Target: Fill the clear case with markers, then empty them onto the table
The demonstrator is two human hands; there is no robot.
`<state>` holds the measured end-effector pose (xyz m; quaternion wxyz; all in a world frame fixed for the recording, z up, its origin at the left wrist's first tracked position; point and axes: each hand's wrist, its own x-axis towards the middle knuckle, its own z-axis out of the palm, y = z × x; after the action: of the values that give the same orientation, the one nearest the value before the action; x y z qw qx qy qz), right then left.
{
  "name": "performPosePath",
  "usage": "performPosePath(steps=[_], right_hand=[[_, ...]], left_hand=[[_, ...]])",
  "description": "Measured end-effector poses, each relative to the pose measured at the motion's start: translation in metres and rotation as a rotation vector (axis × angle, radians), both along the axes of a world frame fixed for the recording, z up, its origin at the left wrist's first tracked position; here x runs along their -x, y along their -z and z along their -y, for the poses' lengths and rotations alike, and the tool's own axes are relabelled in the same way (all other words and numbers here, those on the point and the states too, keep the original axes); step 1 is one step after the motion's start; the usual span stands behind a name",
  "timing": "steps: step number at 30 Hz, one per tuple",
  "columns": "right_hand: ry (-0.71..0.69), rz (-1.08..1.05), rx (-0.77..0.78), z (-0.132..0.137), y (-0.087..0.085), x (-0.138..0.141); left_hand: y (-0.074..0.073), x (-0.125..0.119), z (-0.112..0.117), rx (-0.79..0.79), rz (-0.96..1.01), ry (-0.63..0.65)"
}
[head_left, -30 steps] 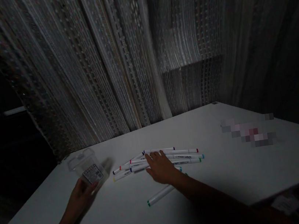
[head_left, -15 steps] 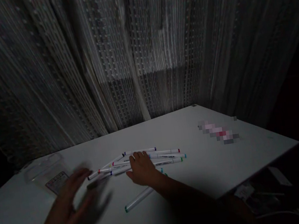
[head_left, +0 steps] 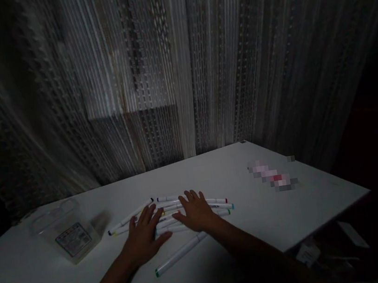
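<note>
A loose pile of white markers lies on the white table, a little left of the middle and toward the person's side. They lie mostly side by side, their coloured caps pointing left and right: red and teal ends show at the right of the pile, a dark blue one at the far left. Both hands rest flat on top of this pile. The left hand lies palm down with fingers spread over the left part of the markers, clasping nothing. The right hand lies palm down just beside it, fingers also spread and pressing on the middle of the pile, not closed around any single marker. The two hands almost touch at the thumbs.

One marker with a green cap lies apart from the rest, closer to the person, tilted, its far end passing under the right wrist.

To the left, well apart from the pile, a clear plastic box with a printed label on its front stands on the table; whether anything is in it is too dim to tell. On the far right part of the table sits a small blurred item that cannot be made out. Behind the table hangs a pale patterned curtain, and the room is dark.
</note>
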<state>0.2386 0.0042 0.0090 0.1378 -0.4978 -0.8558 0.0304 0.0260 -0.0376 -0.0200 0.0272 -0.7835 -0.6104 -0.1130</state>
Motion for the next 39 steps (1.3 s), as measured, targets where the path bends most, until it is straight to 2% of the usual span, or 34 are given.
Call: performPosePath(steps=[3, 6, 8, 11, 14, 21, 26, 29, 32, 36, 39], right_hand=[[0.101, 0.001, -0.007, 0.004, -0.002, 0.005], [0.146, -0.031, -0.059, 0.003, -0.005, 0.002], [0.080, -0.049, -0.091, 0.000, -0.005, -0.004], [-0.110, -0.014, -0.043, -0.002, -0.004, -0.011], [-0.091, 0.013, -0.012, -0.002, -0.004, -0.009], [0.187, 0.043, -0.095, -0.001, -0.010, -0.003], [0.286, 0.053, -0.060, -0.005, -0.013, 0.004], [0.298, 0.050, -0.052, -0.008, -0.013, 0.009], [0.269, 0.058, -0.037, -0.012, -0.017, 0.005], [0.153, 0.043, 0.114, -0.019, -0.024, -0.018], [0.086, 0.043, 0.200, -0.022, -0.021, -0.033]], left_hand=[[-0.008, -0.004, -0.005, 0.034, 0.031, 0.005], [-0.017, -0.004, -0.011, 0.062, 0.078, -0.061], [-0.021, 0.000, -0.015, 0.037, 0.086, -0.148], [-0.024, 0.008, -0.019, 0.015, 0.068, -0.260], [-0.023, 0.012, -0.018, 0.047, 0.062, -0.297], [-0.032, 0.003, -0.001, 0.110, 0.119, -0.302], [-0.039, -0.025, 0.024, 0.181, 0.178, -0.158], [-0.041, -0.046, 0.037, 0.265, 0.169, -0.068], [-0.041, -0.056, 0.041, 0.307, 0.166, -0.045], [-0.038, -0.049, 0.029, 0.260, 0.122, -0.105], [-0.034, -0.042, 0.016, 0.213, 0.095, -0.149]])
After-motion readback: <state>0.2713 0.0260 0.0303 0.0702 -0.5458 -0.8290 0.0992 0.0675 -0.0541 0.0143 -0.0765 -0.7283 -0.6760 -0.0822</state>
